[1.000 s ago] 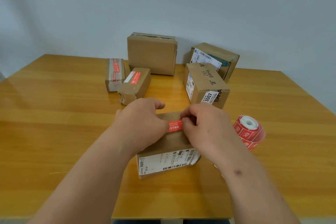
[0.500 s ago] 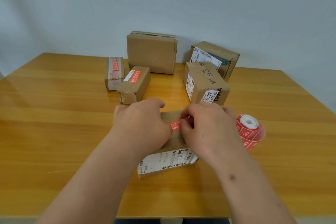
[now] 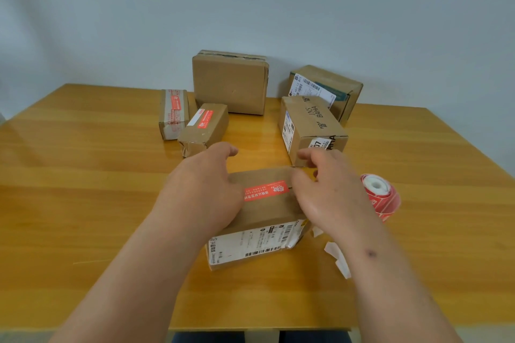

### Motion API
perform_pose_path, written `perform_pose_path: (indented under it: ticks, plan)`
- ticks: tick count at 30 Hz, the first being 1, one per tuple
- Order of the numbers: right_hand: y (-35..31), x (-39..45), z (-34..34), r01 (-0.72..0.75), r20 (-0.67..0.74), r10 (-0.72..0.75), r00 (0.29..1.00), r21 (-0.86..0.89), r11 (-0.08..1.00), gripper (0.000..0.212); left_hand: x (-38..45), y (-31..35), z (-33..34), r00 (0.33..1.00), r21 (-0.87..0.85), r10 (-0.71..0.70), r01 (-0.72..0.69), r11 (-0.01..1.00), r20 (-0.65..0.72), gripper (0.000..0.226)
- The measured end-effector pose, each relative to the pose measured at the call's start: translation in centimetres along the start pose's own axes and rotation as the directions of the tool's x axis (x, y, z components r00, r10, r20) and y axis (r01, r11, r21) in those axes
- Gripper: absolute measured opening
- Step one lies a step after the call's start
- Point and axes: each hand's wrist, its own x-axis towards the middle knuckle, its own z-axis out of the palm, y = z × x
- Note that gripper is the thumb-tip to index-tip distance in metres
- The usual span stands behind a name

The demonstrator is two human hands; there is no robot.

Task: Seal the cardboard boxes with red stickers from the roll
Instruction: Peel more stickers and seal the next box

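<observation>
A low cardboard box (image 3: 264, 217) with a white shipping label on its near side lies at the table's middle. A red sticker (image 3: 266, 191) is stuck flat across its top. My left hand (image 3: 203, 189) rests on the left end of the box, fingers stretched toward the far edge. Over the box's right end my right hand (image 3: 326, 186) is blurred, its fingers loosely curled and holding nothing. The red sticker roll (image 3: 380, 196) stands on the table just right of that hand.
Behind stand five more boxes: two with red stickers, a taped one (image 3: 174, 113) and a small one (image 3: 204, 128), then a large plain one (image 3: 230, 82), a labelled one (image 3: 326, 86) and a printed one (image 3: 312, 125). White backing scraps (image 3: 338, 256) lie near my right forearm.
The hands have drawn apart from the sticker, which now shows in full on the box top. My right hand has let go of it and lifted to the right.
</observation>
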Motion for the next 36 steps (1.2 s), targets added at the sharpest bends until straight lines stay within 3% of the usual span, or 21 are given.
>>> perform_pose_path:
  ticks: [4, 7, 9, 11, 13, 15, 19, 23, 27, 32, 36]
  plan:
    - [-0.3, 0.6, 0.9, -0.029, 0.029, 0.028, 0.999, 0.031, 0.999, 0.053, -0.3, 0.3, 0.2, 0.999, 0.027, -0.003, 0.004, 1.0, -0.037, 0.052]
    - [0.1, 1.0, 1.1, -0.039, 0.015, 0.038, 0.999, 0.081, 0.996, 0.03, -0.2, -0.4, 0.2, 0.999, -0.052, -0.017, 0.015, 0.999, -0.033, 0.048]
    - [0.3, 0.8, 1.0, -0.067, 0.011, 0.066, 0.998, 0.132, 0.989, 0.026, -0.4, -0.8, 0.1, 0.999, -0.11, -0.024, 0.021, 0.994, -0.026, 0.046]
    - [0.4, 0.3, 1.0, -0.056, 0.051, 0.05, 0.997, 0.138, 0.989, 0.037, -0.8, -0.6, 0.0, 1.0, -0.144, -0.012, 0.009, 0.99, -0.018, 0.048]
    - [0.3, -0.2, 0.9, -0.016, 0.104, 0.006, 0.995, 0.091, 0.996, 0.061, -1.1, -0.1, -0.1, 1.0, -0.11, 0.004, -0.002, 0.994, 0.016, 0.064]
    - [0.2, -0.4, 0.6, -0.003, 0.132, -0.007, 0.991, 0.074, 0.997, 0.067, -1.3, 0.1, -0.4, 0.999, -0.076, 0.009, -0.005, 0.997, 0.051, 0.068]
    - [0.3, -0.4, 0.3, -0.03, 0.123, 0.014, 0.992, 0.126, 0.992, 0.049, -1.2, -0.7, -0.7, 0.998, -0.15, 0.011, -0.002, 0.989, 0.057, 0.057]
    - [0.2, -0.4, 0.7, -0.017, 0.107, 0.01, 0.994, 0.063, 0.998, 0.049, -1.3, -0.7, -0.5, 0.999, -0.144, 0.028, -0.025, 0.989, 0.019, 0.056]
    - [0.4, -0.1, 0.4, -0.055, 0.082, 0.046, 0.996, 0.108, 0.993, 0.029, -1.1, -1.2, -0.6, 1.0, -0.188, 0.0, -0.002, 0.982, -0.007, 0.053]
    - [0.2, -0.2, 0.5, -0.031, 0.049, 0.03, 0.998, 0.028, 0.999, 0.027, -1.1, -1.3, -0.2, 1.0, -0.175, 0.014, -0.015, 0.985, -0.006, 0.051]
    - [0.4, -0.3, 0.1, -0.12, 0.088, 0.118, 0.989, 0.029, 0.992, 0.044, -1.1, -2.3, -0.3, 0.99, -0.145, -0.138, 0.131, 0.981, -0.04, 0.042]
